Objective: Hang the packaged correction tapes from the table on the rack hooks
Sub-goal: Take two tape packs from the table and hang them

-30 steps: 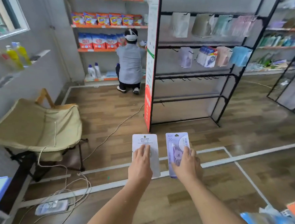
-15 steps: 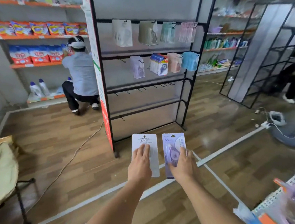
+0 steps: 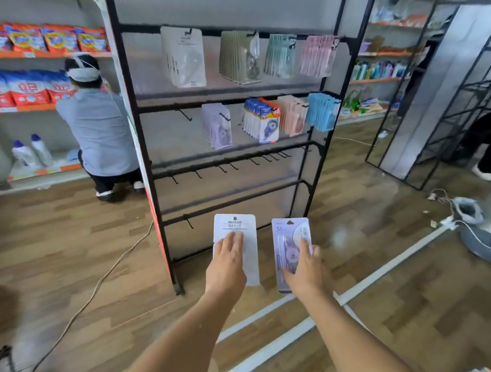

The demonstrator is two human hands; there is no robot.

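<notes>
My left hand (image 3: 226, 268) holds a white correction tape pack (image 3: 239, 229) upright, with the fingers laid flat on its face and the thumb hidden behind the card, so it is pinched between them. My right hand (image 3: 305, 271) holds a lilac correction tape pack (image 3: 288, 237) in the same way, the fingers over its lower part; the number 36 is written near its top. The two hands are side by side, a little apart, and the packs do not touch each other. Both packs are in the air in front of the lower part of the black rack (image 3: 316, 168). On the rack, the top bar carries four bunches of hanging packs, white, olive, green and pink. The second bar carries lilac packs (image 3: 217, 126), blue and orange ones, peach ones and light blue ones (image 3: 322, 111). The third bar has a row of bare hooks (image 3: 255, 161). To the left, behind the rack, a person in a grey shirt (image 3: 99, 127) crouches at shelves with orange and blue bags. A cable (image 3: 105, 277) lies on the wooden floor.
</notes>
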